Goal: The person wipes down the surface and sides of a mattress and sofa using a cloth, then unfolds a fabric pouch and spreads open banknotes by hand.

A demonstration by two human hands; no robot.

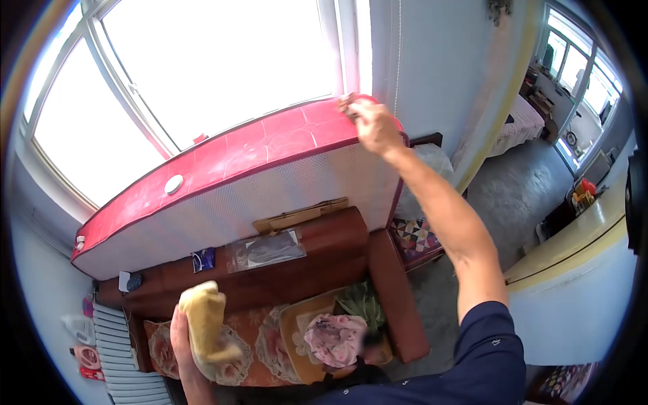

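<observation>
My right hand (378, 128) reaches out to the right end of the red tiled windowsill (236, 150). Its fingers are closed on a small brownish crumpled thing (347, 108), too small to name surely, at the sill's surface. Low on the left, my left hand (181, 341) grips a bunched yellow cloth (204, 314), which hangs over the sofa seat. A round white lid-like object (173, 184) sits on the sill between the hands. Small white items (80, 241) stand at the sill's far left end.
Below the sill is a brown sofa (324, 239) with a flat plastic packet (270, 251), flattened cardboard (300, 214) and a blue packet (203, 260) along its back. A pink cloth bundle (335, 339) lies on the seat. A radiator (128, 351) stands left; a doorway opens right.
</observation>
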